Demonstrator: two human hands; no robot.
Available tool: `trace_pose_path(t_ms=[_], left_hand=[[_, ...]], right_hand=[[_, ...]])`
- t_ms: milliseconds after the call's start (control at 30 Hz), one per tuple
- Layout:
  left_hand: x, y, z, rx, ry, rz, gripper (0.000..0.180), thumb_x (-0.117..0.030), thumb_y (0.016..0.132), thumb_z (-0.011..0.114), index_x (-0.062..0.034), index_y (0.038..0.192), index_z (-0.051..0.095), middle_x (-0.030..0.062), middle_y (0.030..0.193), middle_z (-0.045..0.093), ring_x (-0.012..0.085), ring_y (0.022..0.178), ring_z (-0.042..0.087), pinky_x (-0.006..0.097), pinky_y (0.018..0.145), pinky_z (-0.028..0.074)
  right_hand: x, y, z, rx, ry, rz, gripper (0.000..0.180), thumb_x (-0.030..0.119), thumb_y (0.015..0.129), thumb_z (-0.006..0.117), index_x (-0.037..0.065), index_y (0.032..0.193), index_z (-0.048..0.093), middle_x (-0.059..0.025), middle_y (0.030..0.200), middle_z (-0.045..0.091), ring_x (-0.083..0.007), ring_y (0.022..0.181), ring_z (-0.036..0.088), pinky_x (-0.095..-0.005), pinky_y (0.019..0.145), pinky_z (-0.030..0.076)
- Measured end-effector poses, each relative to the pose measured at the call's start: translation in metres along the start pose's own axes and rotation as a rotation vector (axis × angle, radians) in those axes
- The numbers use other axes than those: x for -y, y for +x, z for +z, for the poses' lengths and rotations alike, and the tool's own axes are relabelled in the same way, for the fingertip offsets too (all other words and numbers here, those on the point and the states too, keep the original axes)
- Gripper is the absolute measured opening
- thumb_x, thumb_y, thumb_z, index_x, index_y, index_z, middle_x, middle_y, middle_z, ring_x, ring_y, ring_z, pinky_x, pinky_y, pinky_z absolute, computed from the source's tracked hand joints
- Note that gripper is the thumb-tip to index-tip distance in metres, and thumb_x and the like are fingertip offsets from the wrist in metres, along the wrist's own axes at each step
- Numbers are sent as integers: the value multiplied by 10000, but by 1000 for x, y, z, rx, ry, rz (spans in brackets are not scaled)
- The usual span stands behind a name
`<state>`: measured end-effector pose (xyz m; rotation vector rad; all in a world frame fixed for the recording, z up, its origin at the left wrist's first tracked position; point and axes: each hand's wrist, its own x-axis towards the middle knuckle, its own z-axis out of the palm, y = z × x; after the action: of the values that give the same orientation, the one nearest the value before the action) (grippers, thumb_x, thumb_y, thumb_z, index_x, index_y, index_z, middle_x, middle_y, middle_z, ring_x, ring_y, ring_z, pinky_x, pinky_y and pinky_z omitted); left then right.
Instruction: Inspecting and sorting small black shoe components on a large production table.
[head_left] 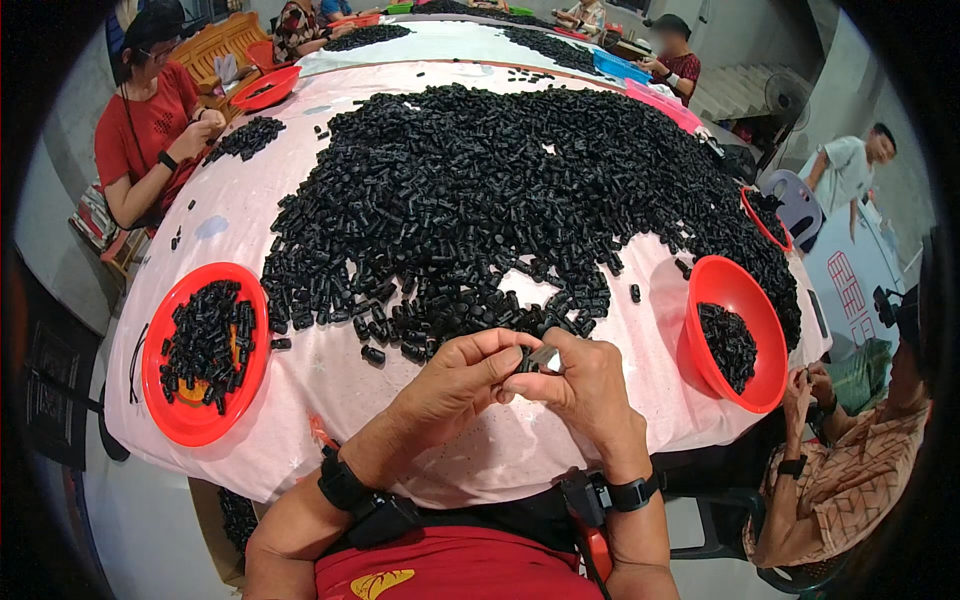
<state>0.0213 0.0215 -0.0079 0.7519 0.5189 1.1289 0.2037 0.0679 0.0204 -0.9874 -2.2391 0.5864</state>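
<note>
My left hand (462, 385) and my right hand (588, 390) meet over the near edge of the table, fingertips closed together. Pinched between them is a small black cylindrical part (527, 362), mostly covered by the fingers. A shiny, pale flat piece (546, 357) shows at the thumb and forefinger of my right hand; its kind is too small to make out. Just beyond my fingers spreads a big heap of short black cylindrical parts (480, 200). Such parts also fill a red plastic bowl (160, 405) on my left and a deeper red bowl (705, 290) on my right.
A pink patterned cloth (300, 400) covers the table. One person in red (150, 150) works at the left, another in a patterned shirt (850, 480) sits close on the right. Several others are farther off. A cardboard box (215, 520) stands below the table's left edge.
</note>
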Motion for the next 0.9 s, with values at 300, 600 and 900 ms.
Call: trace_pose_path(t_ms=[300,600,900], left_hand=[[-1,-1,3,-44,36,-12,291,-235,987,577,-44,1206,584,-14,994,623,42,819,559,204,735,471],[-2,-2,3,-19,-29,-15,312,-245,970,606,-54,1215,583,-20,984,622,42,807,561,199,713,458],[-7,-4,6,-13,38,-29,312,-248,980,589,-54,1223,576,-17,1025,618,39,882,577,201,777,474]], right_hand=[[0,0,0,22,-6,21,573,623,706,709,61,803,652,-103,616,619,-304,578,642,-378,513,479],[-4,0,4,-31,59,2,553,608,705,726,67,783,638,-104,610,615,-299,555,636,-374,502,480],[-4,-1,4,-46,-26,-40,561,615,708,716,68,726,592,-97,575,587,-299,521,614,-379,476,459]])
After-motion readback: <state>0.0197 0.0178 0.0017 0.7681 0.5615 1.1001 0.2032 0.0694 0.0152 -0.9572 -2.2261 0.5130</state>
